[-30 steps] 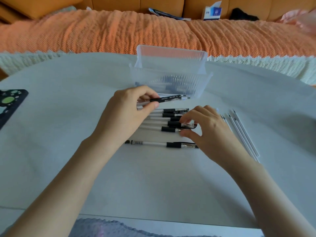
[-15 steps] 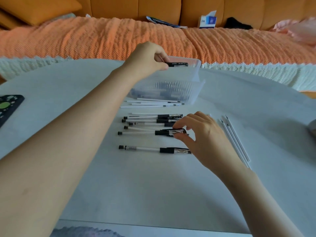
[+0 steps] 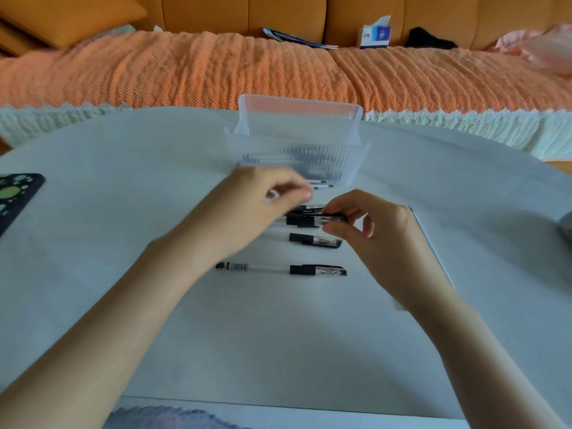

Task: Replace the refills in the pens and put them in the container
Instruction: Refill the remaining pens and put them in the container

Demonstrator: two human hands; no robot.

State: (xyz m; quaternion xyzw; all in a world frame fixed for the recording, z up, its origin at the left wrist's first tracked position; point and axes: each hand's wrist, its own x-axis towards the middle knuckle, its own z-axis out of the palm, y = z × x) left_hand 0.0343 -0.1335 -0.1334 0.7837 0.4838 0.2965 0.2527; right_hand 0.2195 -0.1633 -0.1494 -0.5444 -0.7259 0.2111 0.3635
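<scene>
Pen [image 3: 305, 219], frame centre: right hand [image 3: 377, 239] pinches its capped end; left hand [image 3: 250, 209] curled beside it, too blurred to tell if gripping. I'd steady the barrel before unscrewing. Container [image 3: 297, 134] just above.

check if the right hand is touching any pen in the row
Touching. The head view shows the right hand pinching the clear cap end of one pen between thumb and forefinger, with no gap visible.

Table [image 3: 278, 335]: container [image 3: 297, 140] centre-rear, pens inside. Pen row [image 3: 314, 239] just in front; lone pen [image 3: 278, 269] nearest viewer. L hand [image 3: 247, 212] over row's left; R hand [image 3: 371, 239] at right end, on row pen [image 3: 335, 218]. Pad [image 3: 15, 196] at left edge. Sofa [image 3: 185, 66] behind, w/ box [image 3: 376, 35].
</scene>
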